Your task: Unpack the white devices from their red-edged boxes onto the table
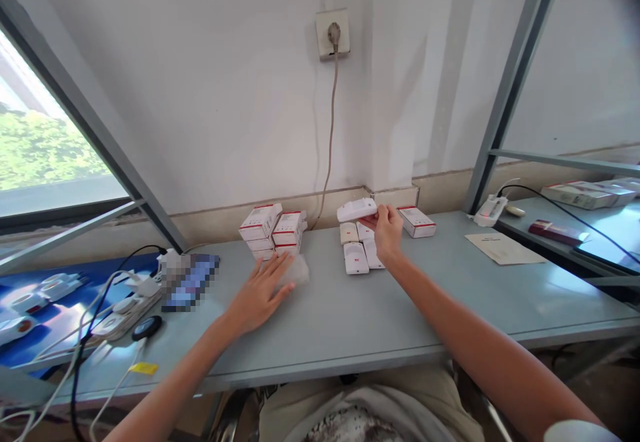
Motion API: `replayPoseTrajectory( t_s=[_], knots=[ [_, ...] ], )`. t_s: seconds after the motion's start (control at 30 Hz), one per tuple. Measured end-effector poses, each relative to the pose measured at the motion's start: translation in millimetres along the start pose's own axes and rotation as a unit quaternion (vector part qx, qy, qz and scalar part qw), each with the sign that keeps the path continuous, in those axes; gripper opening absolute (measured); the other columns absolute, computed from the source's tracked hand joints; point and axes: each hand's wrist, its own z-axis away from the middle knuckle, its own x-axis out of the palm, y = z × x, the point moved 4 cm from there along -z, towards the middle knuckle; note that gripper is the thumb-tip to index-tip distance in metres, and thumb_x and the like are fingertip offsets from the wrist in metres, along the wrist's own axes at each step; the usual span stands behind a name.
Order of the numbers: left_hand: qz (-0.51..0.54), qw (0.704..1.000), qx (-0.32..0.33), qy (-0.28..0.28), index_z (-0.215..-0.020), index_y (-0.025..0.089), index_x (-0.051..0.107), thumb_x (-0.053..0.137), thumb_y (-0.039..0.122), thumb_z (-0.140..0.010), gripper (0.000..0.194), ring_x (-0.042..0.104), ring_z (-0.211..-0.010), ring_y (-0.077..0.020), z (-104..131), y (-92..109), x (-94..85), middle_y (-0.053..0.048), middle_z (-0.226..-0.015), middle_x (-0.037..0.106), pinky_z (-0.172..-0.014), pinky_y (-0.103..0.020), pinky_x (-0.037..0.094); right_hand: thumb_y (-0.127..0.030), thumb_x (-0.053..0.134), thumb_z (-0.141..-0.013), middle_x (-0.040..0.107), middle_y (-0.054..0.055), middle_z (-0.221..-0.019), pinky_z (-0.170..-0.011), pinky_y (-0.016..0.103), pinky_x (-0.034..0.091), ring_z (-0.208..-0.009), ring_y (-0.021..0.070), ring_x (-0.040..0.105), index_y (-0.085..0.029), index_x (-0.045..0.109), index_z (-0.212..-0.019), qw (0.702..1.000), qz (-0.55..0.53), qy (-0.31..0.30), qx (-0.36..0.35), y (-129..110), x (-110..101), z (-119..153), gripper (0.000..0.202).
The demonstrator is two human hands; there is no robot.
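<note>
My right hand [388, 234] is closed on a white plastic device [357, 209], held raised at a tilt over the back of the table. Below it, several similar white devices [355, 258] lie in a close group, each with a small red mark; my hand partly covers them. My left hand [261, 293] lies palm down with its fingers spread. It touches a crumpled translucent plastic bag [299, 271], partly under the thumb and fingers. Just behind that hand are stacked white-and-red boxes [261, 222], in two neighbouring piles.
Another white-and-red box [417, 222] lies behind my right hand. A paper sheet [504, 249] is farther right. On the left are a blurred-out phone [192, 283], a power strip [120, 319], cables and a black oval object [147, 328]. A cord hangs from the wall socket [333, 34].
</note>
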Motion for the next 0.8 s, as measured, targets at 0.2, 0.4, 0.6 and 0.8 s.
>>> replayPoseTrajectory(
  t_s=[0.2, 0.4, 0.6, 0.8],
  knots=[
    [0.150, 0.982, -0.010, 0.112, -0.172, 0.031, 0.034, 0.051, 0.061, -0.113, 0.068, 0.061, -0.147, -0.0314, -47, 37, -43.4, -0.011, -0.172, 0.050, -0.103, -0.042, 0.062, -0.068, 0.075, -0.088, 0.053, -0.003, -0.073, -0.077, 0.041, 0.072, -0.076, 0.0183, 0.069, -0.027, 0.045, -0.077, 0.990, 0.023, -0.137, 0.033, 0, 18, 12, 0.052],
    [0.191, 0.976, 0.039, 0.096, -0.164, 0.031, 0.042, 0.060, 0.067, -0.107, 0.070, 0.072, -0.107, -0.0251, -90, 65, -19.5, -0.012, -0.150, 0.065, -0.086, -0.039, 0.061, -0.069, 0.077, -0.086, 0.056, -0.005, -0.073, -0.065, 0.036, 0.067, -0.068, 0.0177, 0.069, -0.027, 0.047, -0.080, 0.971, 0.033, -0.210, 0.105, 7, 28, 30, 0.052],
    [0.174, 0.971, 0.013, 0.162, -0.151, 0.025, 0.050, 0.070, 0.076, -0.097, 0.077, 0.069, -0.096, -0.0266, -94, 65, 3.8, -0.011, -0.122, 0.071, -0.087, -0.045, 0.059, -0.062, 0.083, -0.086, 0.073, -0.002, -0.095, -0.065, 0.033, 0.066, -0.079, 0.0190, 0.075, -0.029, 0.051, -0.104, 0.955, 0.081, -0.253, 0.134, 11, 29, 39, 0.050],
    [0.150, 0.973, 0.052, 0.165, -0.156, 0.026, 0.049, 0.056, 0.070, -0.108, 0.065, 0.067, -0.091, -0.0228, -85, 56, 5.9, -0.008, -0.120, 0.071, -0.094, -0.043, 0.057, -0.058, 0.081, -0.088, 0.077, 0.003, -0.109, -0.066, 0.030, 0.064, -0.086, 0.0192, 0.074, -0.029, 0.059, -0.126, 0.952, 0.122, -0.258, 0.110, 18, 26, 35, 0.053]
  ],
)
